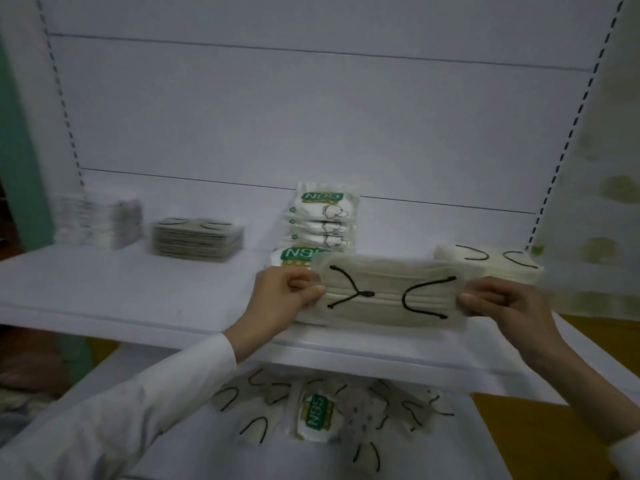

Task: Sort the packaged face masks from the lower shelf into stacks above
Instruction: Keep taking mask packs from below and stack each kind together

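Packaged mask (391,294) stretched between left hand (287,292) and right hand (502,303), both pinching its ends

The light is dim and flat, with a cool grey-blue cast over the white shelving. The held mask pack (391,294) is the sharpest thing, its black ear loops fairly crisp. Left of the pack, the grey stack (197,239) and the pale stack (98,221) beyond it are smeared by motion blur. Below the pack, soft shade under the upper shelf (138,289) darkens the loose masks (311,410), which look soft and grainy. Above the pack, the seams of the back panel (277,116) bow and the slotted uprights (575,123) lean outward from wide-angle distortion. Right of the pack, the curtain (606,202) is blurred.
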Demonstrator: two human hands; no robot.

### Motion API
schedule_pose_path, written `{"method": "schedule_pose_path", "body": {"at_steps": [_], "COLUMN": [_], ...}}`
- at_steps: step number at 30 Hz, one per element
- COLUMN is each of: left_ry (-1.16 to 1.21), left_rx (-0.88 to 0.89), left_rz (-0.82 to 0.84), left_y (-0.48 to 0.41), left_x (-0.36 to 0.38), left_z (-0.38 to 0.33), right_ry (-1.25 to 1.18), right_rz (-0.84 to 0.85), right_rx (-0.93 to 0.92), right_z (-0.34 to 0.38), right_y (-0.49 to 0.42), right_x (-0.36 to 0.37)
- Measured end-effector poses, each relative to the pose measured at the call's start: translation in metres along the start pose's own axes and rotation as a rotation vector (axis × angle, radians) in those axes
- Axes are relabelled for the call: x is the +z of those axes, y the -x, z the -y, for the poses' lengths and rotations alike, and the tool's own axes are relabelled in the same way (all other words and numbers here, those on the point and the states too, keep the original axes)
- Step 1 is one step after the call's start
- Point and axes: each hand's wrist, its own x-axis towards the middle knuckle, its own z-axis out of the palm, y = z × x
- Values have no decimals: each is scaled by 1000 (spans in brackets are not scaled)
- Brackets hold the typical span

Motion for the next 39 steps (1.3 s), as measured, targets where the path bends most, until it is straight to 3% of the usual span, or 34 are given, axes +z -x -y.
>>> {"method": "schedule_pose_path", "body": {"at_steps": [11, 18, 28, 33, 39], "left_ry": [25, 3, 43, -49, -203], "left_rx": [5, -25, -41, -64, -204], "left_rz": [-131, -172, -394, -307, -94], "left_y": [-19, -64, -181, -242, -287], "left_x": [-211, -315, -335, -323, -302], "left_z": [30, 84, 148, 180, 223], "right_ry": [63, 37, 165, 259, 511], "right_rz": [79, 1, -198, -222, -57], "right_rx": [-131, -23, 126, 204, 305], "right_z": [92, 113, 108, 71, 22], "right_y": [-13, -32, -165, -216, -244], "right_x": [191, 320, 433, 458, 476]}}
